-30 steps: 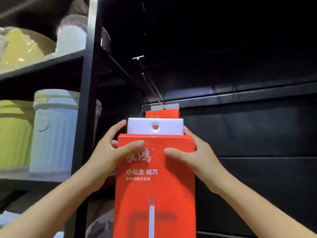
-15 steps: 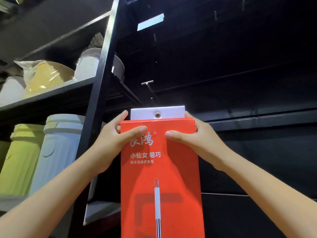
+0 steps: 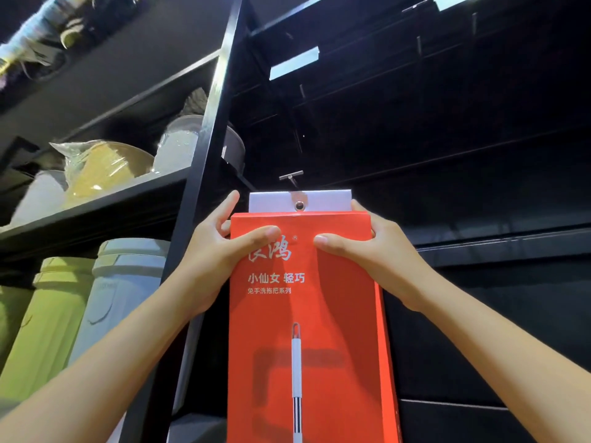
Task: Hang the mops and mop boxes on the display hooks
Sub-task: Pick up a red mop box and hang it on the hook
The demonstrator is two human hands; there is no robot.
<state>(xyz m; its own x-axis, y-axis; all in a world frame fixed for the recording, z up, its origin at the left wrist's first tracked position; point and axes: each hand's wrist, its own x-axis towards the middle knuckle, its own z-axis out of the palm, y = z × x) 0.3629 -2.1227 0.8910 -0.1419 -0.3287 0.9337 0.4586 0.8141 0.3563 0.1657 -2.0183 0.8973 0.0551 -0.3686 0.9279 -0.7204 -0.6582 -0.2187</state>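
I hold a tall red mop box [image 3: 307, 330] upright in front of a black display wall. My left hand [image 3: 217, 251] grips its upper left edge and my right hand [image 3: 367, 247] grips its upper right edge, thumbs on the front face. A white hanging tab [image 3: 326, 200] with a metal eyelet [image 3: 299, 205] sticks up from the box top. A metal display hook [image 3: 291, 177] with a T-shaped end juts out just above the eyelet; the tab's top edge sits right below it. Whether the hook passes through the eyelet I cannot tell.
A black shelf upright [image 3: 204, 155] stands just left of the box. Left of it, shelves hold green [image 3: 41, 318] and pale blue bins [image 3: 124, 289] and wrapped basins [image 3: 102, 167]. More bare hooks [image 3: 419, 46] stick out of the dark wall panels [image 3: 479, 187] higher up.
The box has risen with both hands, so its tab now sits just under the T-ended hook. The view has tilted upward. The other red box behind is no longer visible.
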